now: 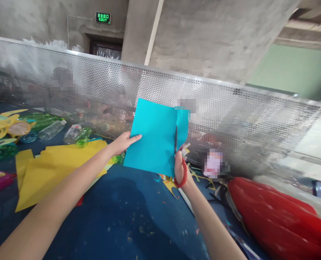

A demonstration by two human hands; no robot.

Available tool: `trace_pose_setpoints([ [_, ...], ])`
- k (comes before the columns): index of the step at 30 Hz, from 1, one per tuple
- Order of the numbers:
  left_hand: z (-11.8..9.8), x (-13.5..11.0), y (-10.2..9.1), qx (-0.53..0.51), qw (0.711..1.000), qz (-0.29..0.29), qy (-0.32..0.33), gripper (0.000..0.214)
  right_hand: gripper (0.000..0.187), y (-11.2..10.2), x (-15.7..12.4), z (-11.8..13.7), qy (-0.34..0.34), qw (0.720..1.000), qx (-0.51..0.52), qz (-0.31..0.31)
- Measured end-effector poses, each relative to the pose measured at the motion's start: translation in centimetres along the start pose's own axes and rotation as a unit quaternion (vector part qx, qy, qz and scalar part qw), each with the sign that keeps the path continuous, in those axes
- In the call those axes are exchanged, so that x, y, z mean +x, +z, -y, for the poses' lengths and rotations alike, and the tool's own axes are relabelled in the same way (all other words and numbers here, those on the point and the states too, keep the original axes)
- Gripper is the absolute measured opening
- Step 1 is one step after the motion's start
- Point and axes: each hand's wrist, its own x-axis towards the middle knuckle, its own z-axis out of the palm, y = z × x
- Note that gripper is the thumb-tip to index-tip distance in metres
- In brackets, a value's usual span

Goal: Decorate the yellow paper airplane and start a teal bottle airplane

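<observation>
A bright blue sheet of paper point(153, 139) is held up above the table, tilted slightly. My left hand point(125, 141) pinches its left edge, thumb on the near face and fingers behind it. Red-handled scissors point(185, 173) are in my right hand point(179, 167), their blades pointing upward along a cut near the sheet's right side. A narrow strip point(183, 126) bends away to the right of the blades. Whether the strip is still joined at the top is blurred out.
Yellow sheets point(54, 169) lie on the blue table point(138, 216) at left, with plastic bottles point(52, 130) behind. Paper scraps point(171, 186) lie beyond my right hand. A red plastic bag point(279, 216) bulges at right. A perforated metal screen point(101, 79) runs along the back.
</observation>
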Motion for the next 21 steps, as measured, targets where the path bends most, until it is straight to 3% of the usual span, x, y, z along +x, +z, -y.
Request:
trace_pose_setpoints([
  [3, -0.07, -0.05, 0.09, -0.005, 1.0, -0.002, -0.002, 0.04, 0.042, 0.0, -0.13, 0.17, -0.011, 0.999, -0.017, -0.027],
  [10, -0.02, 0.01, 0.2, -0.003, 1.0, -0.009, -0.007, 0.039, 0.041, -0.09, -0.23, 0.61, -0.023, 0.999, -0.027, -0.024],
  [21, -0.43, -0.02, -0.38, 0.013, 0.999, -0.005, -0.045, 0.04, 0.057, -0.37, -0.29, 0.8, -0.071, 0.99, -0.119, 0.003],
])
